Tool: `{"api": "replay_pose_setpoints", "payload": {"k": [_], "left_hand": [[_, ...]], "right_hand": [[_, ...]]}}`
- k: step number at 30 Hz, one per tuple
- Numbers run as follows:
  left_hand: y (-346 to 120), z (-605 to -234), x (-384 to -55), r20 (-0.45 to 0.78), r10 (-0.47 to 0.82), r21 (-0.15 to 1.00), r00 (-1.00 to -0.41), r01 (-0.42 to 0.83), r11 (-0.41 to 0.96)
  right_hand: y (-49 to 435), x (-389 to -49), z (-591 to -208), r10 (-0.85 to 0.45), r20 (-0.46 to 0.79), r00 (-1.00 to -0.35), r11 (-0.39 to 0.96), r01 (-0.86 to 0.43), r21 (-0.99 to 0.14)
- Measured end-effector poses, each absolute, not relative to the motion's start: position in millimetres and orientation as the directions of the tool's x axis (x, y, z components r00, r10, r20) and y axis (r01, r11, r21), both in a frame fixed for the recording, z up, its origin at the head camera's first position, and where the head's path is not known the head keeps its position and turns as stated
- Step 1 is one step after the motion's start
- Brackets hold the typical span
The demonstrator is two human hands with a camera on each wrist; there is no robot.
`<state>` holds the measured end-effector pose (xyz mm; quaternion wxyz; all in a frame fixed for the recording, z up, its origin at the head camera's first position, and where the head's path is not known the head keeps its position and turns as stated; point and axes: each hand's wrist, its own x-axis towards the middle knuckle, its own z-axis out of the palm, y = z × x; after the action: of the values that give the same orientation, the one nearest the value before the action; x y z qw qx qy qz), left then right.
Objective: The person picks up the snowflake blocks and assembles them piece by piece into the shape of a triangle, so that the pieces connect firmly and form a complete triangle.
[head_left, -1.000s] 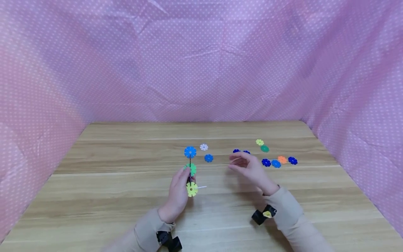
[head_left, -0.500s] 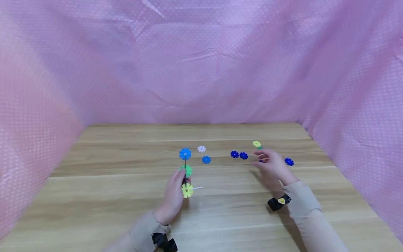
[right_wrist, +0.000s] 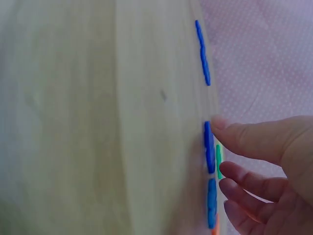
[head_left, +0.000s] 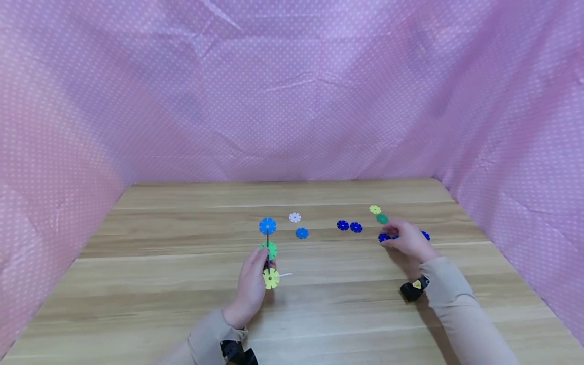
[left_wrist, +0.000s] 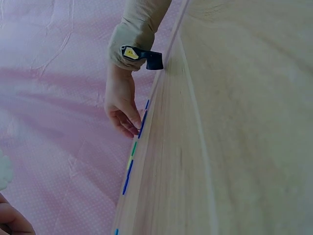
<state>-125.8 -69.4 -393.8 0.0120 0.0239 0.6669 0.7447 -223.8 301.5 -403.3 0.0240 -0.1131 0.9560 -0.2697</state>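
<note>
My left hand [head_left: 250,286] holds an upright chain of joined slotted snowflake discs. A blue disc [head_left: 267,226] tops it, with a green disc [head_left: 271,249] by the thumb and a yellow disc [head_left: 271,279] at the bottom. A white disc [head_left: 286,275] juts out edge-on beside the yellow one. At the right, my right hand [head_left: 410,242] hovers low over loose discs, fingers and thumb apart. In the right wrist view its thumb is at the end of a dark blue disc [right_wrist: 209,147]; whether it touches cannot be told. A lighter blue disc [right_wrist: 212,203] lies beside that one.
Loose on the wooden table [head_left: 173,238] lie a white disc [head_left: 294,217], a blue disc [head_left: 301,233], two dark blue discs [head_left: 349,226], a yellow disc [head_left: 375,209] and a green disc [head_left: 382,218]. A pink dotted curtain [head_left: 292,101] surrounds the table's back and sides.
My right hand has moved right, from near the two dark blue discs to the group at the right, and lower. The left hand keeps holding the disc chain almost in place.
</note>
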Motion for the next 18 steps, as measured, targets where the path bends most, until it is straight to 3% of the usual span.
{"api": "replay_pose_setpoints", "payload": {"k": [18], "left_hand": [[-68.9,-395.5,-126.2,0.027,0.059,0.992,-0.998,0.019,-0.126]], "right_hand": [[300.3,-229.3,-402.7,-0.193,-0.034,-0.981,0.868,-0.155,-0.473]]}}
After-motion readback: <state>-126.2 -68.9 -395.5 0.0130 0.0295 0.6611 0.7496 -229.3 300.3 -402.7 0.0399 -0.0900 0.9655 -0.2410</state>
